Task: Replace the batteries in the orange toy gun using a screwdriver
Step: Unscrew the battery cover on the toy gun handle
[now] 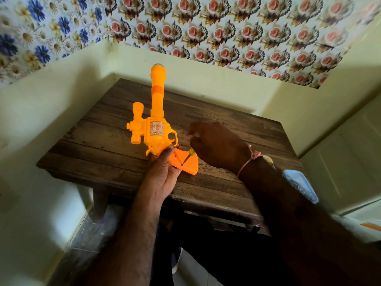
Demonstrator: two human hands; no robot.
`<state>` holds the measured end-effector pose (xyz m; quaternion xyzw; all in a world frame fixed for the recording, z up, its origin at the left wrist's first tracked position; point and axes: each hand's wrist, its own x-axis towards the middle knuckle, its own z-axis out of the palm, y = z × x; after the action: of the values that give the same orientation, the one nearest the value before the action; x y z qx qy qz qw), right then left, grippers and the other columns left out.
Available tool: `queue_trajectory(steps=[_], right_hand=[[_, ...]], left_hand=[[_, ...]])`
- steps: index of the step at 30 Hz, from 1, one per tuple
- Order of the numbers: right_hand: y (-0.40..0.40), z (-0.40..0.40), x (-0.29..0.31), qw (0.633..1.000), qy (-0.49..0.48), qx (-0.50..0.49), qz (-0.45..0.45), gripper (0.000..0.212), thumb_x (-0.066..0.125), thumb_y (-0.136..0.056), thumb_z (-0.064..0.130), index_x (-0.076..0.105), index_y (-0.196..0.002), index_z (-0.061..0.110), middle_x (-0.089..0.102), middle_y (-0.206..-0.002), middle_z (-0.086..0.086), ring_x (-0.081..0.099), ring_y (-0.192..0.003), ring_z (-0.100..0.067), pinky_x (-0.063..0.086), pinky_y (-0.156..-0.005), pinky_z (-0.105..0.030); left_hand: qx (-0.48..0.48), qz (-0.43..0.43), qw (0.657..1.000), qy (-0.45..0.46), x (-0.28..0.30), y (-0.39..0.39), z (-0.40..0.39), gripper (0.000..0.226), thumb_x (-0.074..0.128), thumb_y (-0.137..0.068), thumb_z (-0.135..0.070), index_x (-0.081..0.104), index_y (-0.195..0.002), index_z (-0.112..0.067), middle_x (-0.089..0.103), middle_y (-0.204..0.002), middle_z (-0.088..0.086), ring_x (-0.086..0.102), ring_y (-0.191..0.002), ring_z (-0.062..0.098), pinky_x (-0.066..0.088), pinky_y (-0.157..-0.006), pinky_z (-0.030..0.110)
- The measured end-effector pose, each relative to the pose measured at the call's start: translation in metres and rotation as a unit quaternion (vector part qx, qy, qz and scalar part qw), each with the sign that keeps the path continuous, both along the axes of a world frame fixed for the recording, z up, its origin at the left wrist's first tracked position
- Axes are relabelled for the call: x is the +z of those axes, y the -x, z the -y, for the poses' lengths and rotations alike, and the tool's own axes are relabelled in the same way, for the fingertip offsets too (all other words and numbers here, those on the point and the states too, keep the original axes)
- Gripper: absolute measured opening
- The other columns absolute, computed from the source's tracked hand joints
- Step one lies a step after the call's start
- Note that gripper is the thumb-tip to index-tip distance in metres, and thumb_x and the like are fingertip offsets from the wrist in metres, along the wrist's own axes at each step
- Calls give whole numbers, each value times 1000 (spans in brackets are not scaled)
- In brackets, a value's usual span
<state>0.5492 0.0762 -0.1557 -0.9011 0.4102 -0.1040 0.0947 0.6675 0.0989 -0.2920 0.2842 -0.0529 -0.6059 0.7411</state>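
Note:
The orange toy gun (155, 124) lies over a dark wooden table (103, 145), barrel pointing away toward the wall, a scope on its left side. My left hand (162, 174) grips the gun's handle from below, thumb up against the frame. My right hand (216, 147) holds a small screwdriver (188, 155) with a yellow handle. Its metal tip touches the side of the orange grip near the butt. Most of the screwdriver's handle is hidden inside my fingers. A thin cord is tied around my right wrist.
The table stands in a corner against pale yellow walls (206, 79) with flowered wallpaper above. A light blue flat object (299, 182) lies past my right forearm by the table's right edge. Below the front edge are the floor and my dark-clothed legs.

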Motion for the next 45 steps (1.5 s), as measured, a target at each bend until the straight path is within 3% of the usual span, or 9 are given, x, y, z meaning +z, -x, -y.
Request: queue_trajectory(steps=[4,14,19,23,28,32,36,41,45], right_hand=[[1,-3,5,998,-48,21,21,33,63,-87,25,56,-119,19,63,-108,-1,58,-88,-15,48,-72,-29],[0,-5,4,996,-82,31,28,38,68,-86,28,54,-121,21,61,-100,3,59,-82,-12,49,-68,-28],[-2,-4,0,999,-22,7,36,23,57,-91,26,59,-112,16,66,-97,-3,63,-82,-20,48,-65,-30],[0,-3,1,998,-59,26,24,38,69,-84,29,55,-118,20,63,-108,1,56,-83,-11,45,-66,-27],[-2,-1,0,999,-29,-5,27,25,56,-92,30,57,-113,17,66,-99,-1,59,-79,-17,45,-65,-30],[-1,-4,2,998,-62,17,14,39,69,-83,29,55,-119,21,62,-104,3,57,-87,-13,42,-67,-25],[-1,-3,1,1000,-26,-4,-4,29,58,-91,35,58,-113,15,66,-107,-3,62,-91,-20,45,-69,-28],[0,-4,4,998,-64,6,21,35,66,-83,24,57,-116,19,65,-105,-1,60,-83,-15,46,-67,-27],[0,-1,1,999,-34,-6,-6,32,62,-88,37,59,-113,18,65,-110,-2,59,-90,-18,44,-70,-28]], left_hand=[[-7,2,1000,1,-2,-1,1,39,56,-93,-6,53,-130,-18,71,-101,6,67,-97,26,47,-91,61],[-8,-4,1000,-12,-3,-2,2,51,60,-90,-8,48,-139,-18,67,-117,11,60,-116,32,49,-89,61],[1,-10,1000,-30,2,0,1,34,54,-95,-6,53,-126,-18,72,-93,3,73,-80,19,51,-70,50],[-6,-5,1000,-27,-2,-3,2,49,59,-90,-7,49,-137,-16,69,-112,9,62,-112,32,49,-87,60],[2,-7,1000,-24,0,-1,1,44,56,-93,-5,50,-135,-17,72,-104,6,72,-89,22,52,-71,50],[-7,-2,1000,-12,-2,-1,0,58,63,-84,-8,47,-140,-16,64,-126,13,60,-118,34,47,-91,63],[3,-14,1000,-24,2,-1,0,45,56,-93,-6,49,-136,-18,71,-105,4,71,-89,21,56,-67,50],[-9,6,1000,-13,1,-1,-2,49,56,-94,-7,46,-141,-17,67,-114,9,65,-104,26,51,-84,58],[-2,-4,1000,-19,1,-1,-2,49,56,-93,-6,47,-140,-17,70,-108,5,69,-93,20,53,-72,48]])
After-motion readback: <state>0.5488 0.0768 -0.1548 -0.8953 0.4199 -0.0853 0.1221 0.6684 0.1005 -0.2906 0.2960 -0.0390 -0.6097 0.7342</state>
